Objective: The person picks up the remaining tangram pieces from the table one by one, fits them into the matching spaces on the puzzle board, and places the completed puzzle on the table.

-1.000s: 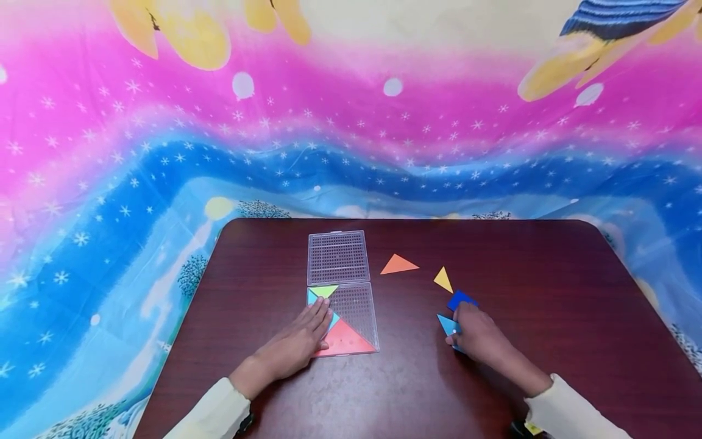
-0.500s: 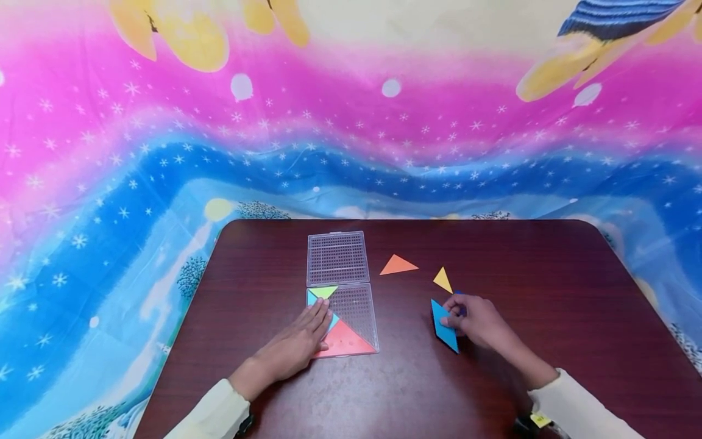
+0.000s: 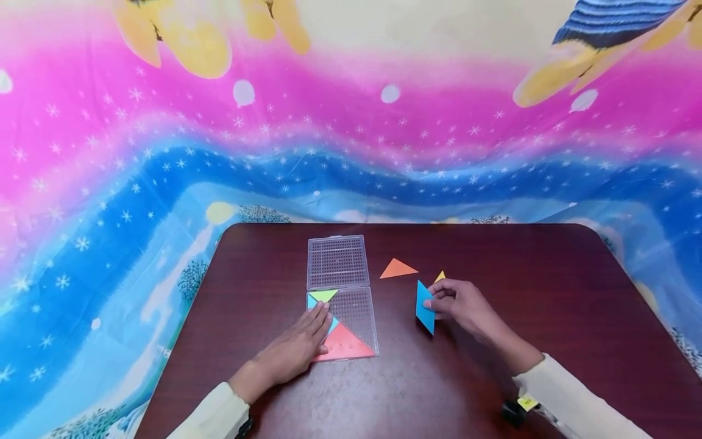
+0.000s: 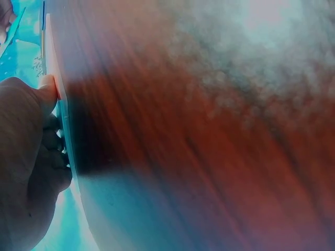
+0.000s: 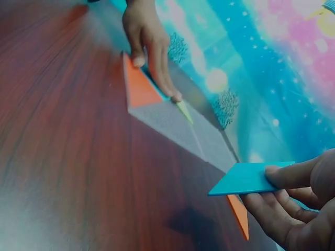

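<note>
My right hand [image 3: 463, 308] pinches a light blue parallelogram tangram piece [image 3: 425, 308] between thumb and fingers, raised off the table. In the right wrist view the piece [image 5: 248, 178] lies nearly flat between the thumb and the fingers below. With fairly straight fingers, my left hand [image 3: 296, 338] rests on pieces in the lower half of an opened clear plastic case [image 3: 356, 308]. Around that hand show a red-orange triangle [image 3: 345, 344], a light green triangle [image 3: 323, 295] and a light blue piece [image 3: 311, 302], partly covered by the fingers.
An orange triangle [image 3: 397, 268] lies right of the case's perforated other half [image 3: 337, 262]. A yellow triangle [image 3: 440, 277] shows partly behind my right hand. Everything lies on a dark brown table [image 3: 263, 256], with a patterned cloth [image 3: 351, 146] hanging behind it.
My right hand has picked up the light blue parallelogram and carried it up and left toward the case. It now hides the dark blue piece. The left hand stays put.
</note>
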Demonstrator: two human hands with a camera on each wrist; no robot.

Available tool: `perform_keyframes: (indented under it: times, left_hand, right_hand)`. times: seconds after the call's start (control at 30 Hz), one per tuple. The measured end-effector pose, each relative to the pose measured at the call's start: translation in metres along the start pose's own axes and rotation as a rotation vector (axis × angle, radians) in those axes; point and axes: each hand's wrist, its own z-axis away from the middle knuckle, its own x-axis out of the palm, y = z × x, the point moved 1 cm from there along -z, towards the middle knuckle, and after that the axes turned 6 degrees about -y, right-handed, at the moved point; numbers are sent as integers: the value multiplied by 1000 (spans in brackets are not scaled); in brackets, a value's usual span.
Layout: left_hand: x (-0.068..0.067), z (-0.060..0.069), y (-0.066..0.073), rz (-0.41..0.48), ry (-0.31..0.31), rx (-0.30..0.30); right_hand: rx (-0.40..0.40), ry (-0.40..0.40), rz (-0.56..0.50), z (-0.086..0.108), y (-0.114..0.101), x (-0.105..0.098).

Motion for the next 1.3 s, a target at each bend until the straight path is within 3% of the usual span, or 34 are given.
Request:
perform_keyframes:
  times: [0.3, 0.73, 1.07, 1.3]
  left_hand:
    - [-1, 0, 0, -17, 13, 10]
    - [1, -1, 0, -16, 51, 16]
    - [-1, -1, 1, -16, 37, 14]
    - [-3, -2, 2, -30, 40, 21]
  right_hand:
    - [-25, -1, -51, -13, -18, 1]
    - [-49, -41, -88, -23, -37, 19]
    - [-73, -62, -142, -32, -50, 28]
    - [-42, -87, -140, -34, -53, 35]
